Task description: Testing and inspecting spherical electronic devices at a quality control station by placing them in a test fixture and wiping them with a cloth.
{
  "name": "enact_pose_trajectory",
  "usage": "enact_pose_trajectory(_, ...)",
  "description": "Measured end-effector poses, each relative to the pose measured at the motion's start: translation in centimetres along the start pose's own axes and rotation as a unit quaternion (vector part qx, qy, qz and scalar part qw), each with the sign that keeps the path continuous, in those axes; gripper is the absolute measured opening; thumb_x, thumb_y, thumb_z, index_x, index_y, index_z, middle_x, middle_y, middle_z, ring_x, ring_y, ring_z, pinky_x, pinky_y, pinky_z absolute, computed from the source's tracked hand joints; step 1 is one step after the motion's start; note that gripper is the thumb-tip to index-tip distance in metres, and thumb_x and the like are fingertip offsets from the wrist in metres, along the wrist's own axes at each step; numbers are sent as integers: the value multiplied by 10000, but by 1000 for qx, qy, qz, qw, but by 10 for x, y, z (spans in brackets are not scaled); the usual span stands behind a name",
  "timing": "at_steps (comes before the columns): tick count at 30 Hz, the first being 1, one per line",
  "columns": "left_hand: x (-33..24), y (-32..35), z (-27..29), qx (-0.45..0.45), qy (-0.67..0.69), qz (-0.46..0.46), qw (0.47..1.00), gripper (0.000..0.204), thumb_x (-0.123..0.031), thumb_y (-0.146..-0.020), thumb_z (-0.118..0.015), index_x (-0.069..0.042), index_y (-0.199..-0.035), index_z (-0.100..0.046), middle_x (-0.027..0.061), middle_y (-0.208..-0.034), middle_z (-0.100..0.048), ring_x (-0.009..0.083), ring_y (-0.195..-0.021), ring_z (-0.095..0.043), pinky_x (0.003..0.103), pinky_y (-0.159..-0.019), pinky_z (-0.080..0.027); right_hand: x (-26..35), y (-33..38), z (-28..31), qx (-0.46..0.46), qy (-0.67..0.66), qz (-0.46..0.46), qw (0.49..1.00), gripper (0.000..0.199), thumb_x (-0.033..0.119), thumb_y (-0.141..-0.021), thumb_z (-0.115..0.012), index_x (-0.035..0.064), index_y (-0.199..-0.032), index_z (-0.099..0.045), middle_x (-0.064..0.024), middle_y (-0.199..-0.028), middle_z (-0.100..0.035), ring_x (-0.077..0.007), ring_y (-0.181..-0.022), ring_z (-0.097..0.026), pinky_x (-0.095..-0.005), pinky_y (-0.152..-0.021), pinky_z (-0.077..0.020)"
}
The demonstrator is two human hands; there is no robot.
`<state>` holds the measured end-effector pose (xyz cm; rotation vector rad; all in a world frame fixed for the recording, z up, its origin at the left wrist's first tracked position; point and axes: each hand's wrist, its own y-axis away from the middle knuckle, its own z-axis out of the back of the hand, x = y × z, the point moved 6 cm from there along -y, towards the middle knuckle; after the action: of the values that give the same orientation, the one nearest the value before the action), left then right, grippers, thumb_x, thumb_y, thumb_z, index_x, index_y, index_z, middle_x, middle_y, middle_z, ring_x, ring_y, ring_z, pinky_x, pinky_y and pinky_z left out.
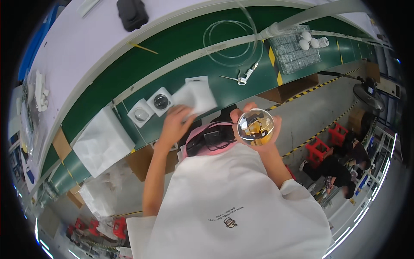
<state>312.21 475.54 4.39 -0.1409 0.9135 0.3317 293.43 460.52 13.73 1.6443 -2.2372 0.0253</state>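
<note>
In my right hand (276, 127) is a clear, shiny glass ball or dome lens (255, 126), gripped by its rim with fingers wrapped round behind it; it shows amber and dark reflections. My left hand (176, 122) reaches over the near edge of the green bench, its fingertips against a white foam sheet (202, 98). Motion smears those fingers and the sheet's left side, so whether they pinch it I cannot tell. Just left of the sheet sit two square white foam trays, one with a dark round lens (161, 102), the other with a clear round piece (141, 114).
A stack of white foam sheets (103, 140) lies at the bench's left. Farther right are an air blow gun (244, 75) with a coiled clear hose and a clear blister tray (295, 52) bearing white bottles. Cardboard boxes stand below; a pink-rimmed bin (211, 140) is against my body.
</note>
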Motion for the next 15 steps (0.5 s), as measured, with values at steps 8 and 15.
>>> enact_pose_trajectory(8,5,-109,-204,293,-283,-11,913,154,-151,-887,-624,-114,-999,-723,67,-986,-662,271,-1035,-612,457,-939,-423,116,24,44,-11,58,20,998,722,627,-809,-429,93,-1287,-518,-255,-1239,-499,-298,-901,-658,-333,-726,-560)
enact_pose_trajectory(15,22,-114,-259,106,-289,71,949,274,-78,-848,-588,-97,-1109,-668,74,-1153,-650,256,-1228,-552,556,-1158,-284,219,27,98,15,35,-45,998,723,587,-813,-426,71,-1312,-509,-263,-1245,-506,-266,-908,-662,-325,-738,-551)
